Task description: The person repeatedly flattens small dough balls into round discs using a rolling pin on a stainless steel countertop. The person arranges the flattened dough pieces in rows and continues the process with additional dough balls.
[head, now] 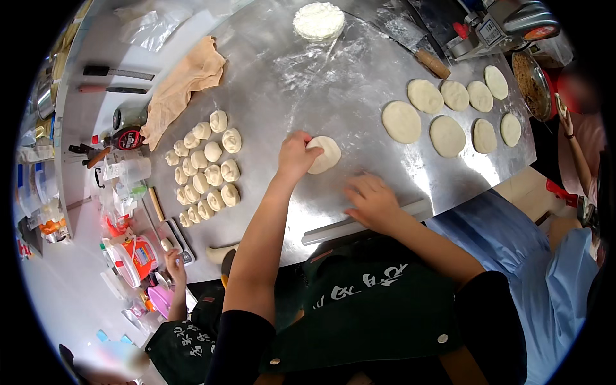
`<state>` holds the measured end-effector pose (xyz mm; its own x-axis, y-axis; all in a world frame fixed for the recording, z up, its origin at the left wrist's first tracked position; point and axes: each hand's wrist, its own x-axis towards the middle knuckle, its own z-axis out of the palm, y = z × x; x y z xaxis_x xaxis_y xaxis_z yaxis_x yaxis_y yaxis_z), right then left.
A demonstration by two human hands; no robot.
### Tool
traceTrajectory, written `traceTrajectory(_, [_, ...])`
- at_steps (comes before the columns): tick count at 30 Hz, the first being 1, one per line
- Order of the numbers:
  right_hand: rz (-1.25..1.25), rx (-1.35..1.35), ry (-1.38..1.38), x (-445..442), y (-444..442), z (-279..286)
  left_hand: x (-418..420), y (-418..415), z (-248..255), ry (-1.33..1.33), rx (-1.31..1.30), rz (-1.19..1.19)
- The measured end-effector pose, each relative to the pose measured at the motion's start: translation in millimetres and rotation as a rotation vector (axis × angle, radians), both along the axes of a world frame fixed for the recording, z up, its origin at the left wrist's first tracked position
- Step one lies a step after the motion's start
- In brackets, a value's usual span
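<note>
My left hand [297, 156] pinches the left edge of a small flattened dough round [325, 155] between thumb and fingers. The round is pale and lies at the steel table's [269, 96] middle. To the right and nearer my body, my right hand [371, 198] is slightly blurred, its fingers spread with nothing in them. Beneath that wrist, along the front edge, runs a white rod like a rolling pin [332, 233], partly covered by the arm. Left of my left hand sit rows of dough pieces [199, 159]. Several larger flattened rounds [401, 122] lie at the right.
A bowl of flour [318, 21] stands at the far side. A tan cloth [190, 86] drapes the left edge. At left, a co-worker's hand [175, 267] is by a scale [179, 240]. Another person's hand [567, 120] is beside a filling bowl [529, 86] at right.
</note>
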<state>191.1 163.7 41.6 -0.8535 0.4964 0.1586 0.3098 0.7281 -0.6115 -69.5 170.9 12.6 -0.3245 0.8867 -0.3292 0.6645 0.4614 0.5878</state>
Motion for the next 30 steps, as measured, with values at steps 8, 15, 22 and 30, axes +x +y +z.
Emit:
traceTrajectory(8, [0.123, 0.049, -0.019, 66, -8, -19, 26, -21, 4, 0.357, 0.45, -0.236])
traceTrajectory(15, [0.161, 0.042, -0.041, 81, -11, -22, 68, -42, 58, 0.344, 0.435, -0.267])
traceTrajectory(22, [-0.115, -0.085, -0.048, 132, -12, 8, 88, -81, 19, -0.361, 0.345, 0.645])
traceTrajectory(30, [-0.483, -0.151, 0.008, 92, -41, 0, 49, -44, 35, -0.061, 0.443, 0.437])
